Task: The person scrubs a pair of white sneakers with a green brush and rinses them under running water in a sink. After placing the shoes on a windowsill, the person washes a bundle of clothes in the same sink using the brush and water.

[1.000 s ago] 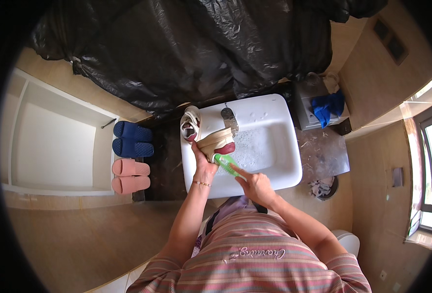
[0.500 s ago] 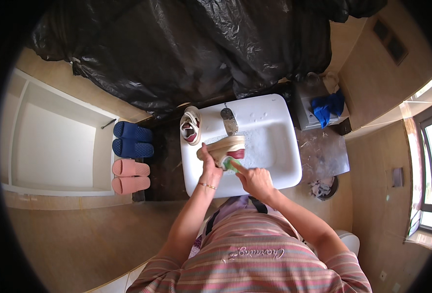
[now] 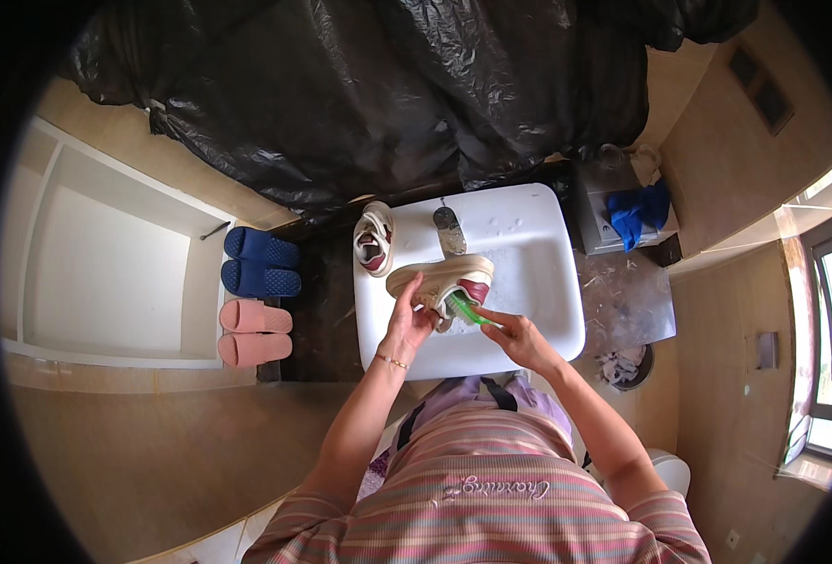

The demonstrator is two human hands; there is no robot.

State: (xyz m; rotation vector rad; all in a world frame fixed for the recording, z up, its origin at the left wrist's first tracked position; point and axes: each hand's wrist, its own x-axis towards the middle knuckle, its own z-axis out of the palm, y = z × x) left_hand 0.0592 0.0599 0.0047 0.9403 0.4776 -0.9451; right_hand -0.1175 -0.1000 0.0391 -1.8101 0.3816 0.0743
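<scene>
My left hand (image 3: 408, 324) grips a cream sneaker (image 3: 425, 277) with a dark red heel, held on its side over the white sink (image 3: 552, 324). In my right hand (image 3: 521, 340) is a green brush (image 3: 465, 307), its bristle end at the shoe's opening near the heel. Part of the brush head is hidden by the shoe. The matching sneaker (image 3: 374, 240), white and dark red, rests on the sink's left rim. Shallow, sudsy water lies in the basin around the metal faucet (image 3: 449, 231).
Blue slippers (image 3: 261, 262) and pink slippers (image 3: 256, 333) line the left, beside a white shelf unit (image 3: 115, 254). Black plastic sheeting (image 3: 359, 103) covers the far side. A blue cloth (image 3: 638, 214) hangs on a box at right, above a bin (image 3: 634, 367) with crumpled contents.
The sneaker has shifted slightly right and turned so its opening shows more. My right hand has moved right and lower, and the green brush now points into the opening.
</scene>
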